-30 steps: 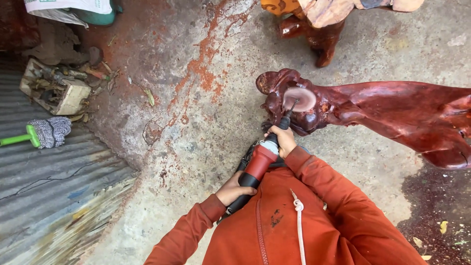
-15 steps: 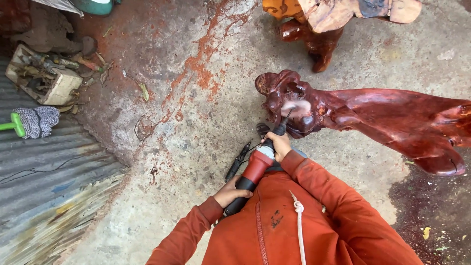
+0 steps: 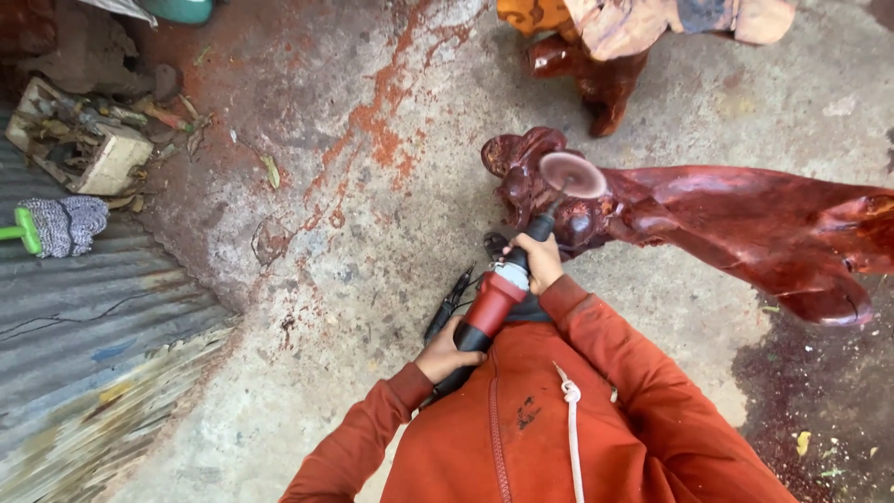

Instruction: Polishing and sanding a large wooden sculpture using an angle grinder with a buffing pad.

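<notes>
Since half a second back, I see the sanding disc (image 3: 573, 174) lifted onto the red carved wood's (image 3: 745, 224) upper edge. Right hand (image 3: 537, 261) clamps the red grinder (image 3: 498, 296) by its neck, left hand (image 3: 445, 354) grips its tail; sanding carries on.

Concrete floor (image 3: 372, 307) w/ red carved wood (image 3: 745, 224)

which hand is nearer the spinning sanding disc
Right. The right hand grips the front of the red grinder, just below the sanding disc on the red wood piece. The left hand holds the rear handle, farther back.
</notes>
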